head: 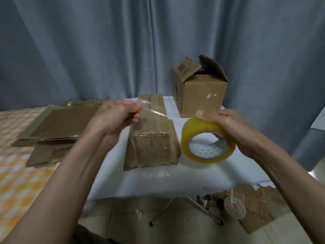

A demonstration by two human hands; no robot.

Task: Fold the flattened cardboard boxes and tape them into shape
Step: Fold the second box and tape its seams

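Both my forearms reach up from the bottom of the head view toward the white-covered table (158, 180). My left hand (116, 117) pinches the free end of a clear tape strip (151, 111) between thumb and fingertips, lifted just above the small box (151, 147) I am working on. That box lies on the table between my hands, its near end already glossy with tape, its flaps splayed at the sides. My right hand (228, 127) grasps the yellow tape roll (208, 140), thumb on top of the rim, held just right of the box and off the cloth.

More flattened cardboard (58, 125) is stacked on the checked bed (19, 182) to my left. One assembled box (198, 88) stands at the table's far right corner, top flaps up. On the floor beneath are cardboard scraps (258, 208) and a lidded cup (234, 206).

My worry is the loose strip: it looks slack and curled, so I judge it could fold onto itself or catch my fingers before it lands. If I lay it crooked, the seam may gape, and the flaps may spring open.
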